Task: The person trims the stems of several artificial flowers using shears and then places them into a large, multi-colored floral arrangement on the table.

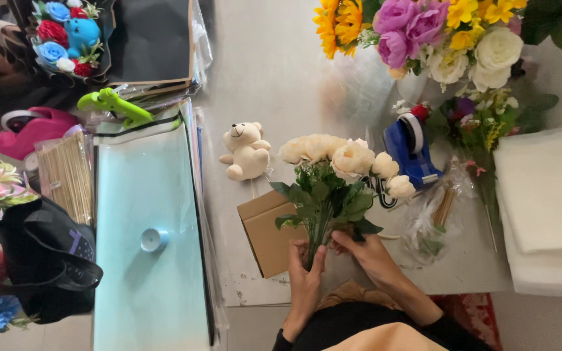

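At center frame, above the grey table (274, 71) and a brown cardboard box (265, 227), we hold 1 bunch of cream roses (333, 175), our left hand (305, 276) closed around its stems, our right hand (369, 253) pinching them just beside.

Location type: a flower shop or florist's work area. Supporting evidence follows. The grey table (274, 71) carries a bunch of cream flowers (339, 159) with green leaves, a large mixed bouquet (424, 32) of yellow, purple and white blooms, and a finished bouquet in black wrapping (66, 32). Wrapping supplies are present: stacked sheets of pale blue paper (144, 260), a pile of white tissue (548, 195), a small roll of ribbon (154, 239), a blue tape dispenser (411, 153) and a pack of thin wooden sticks (66, 175). A small teddy bear (246, 151), probably a bouquet add-on, lies nearby.
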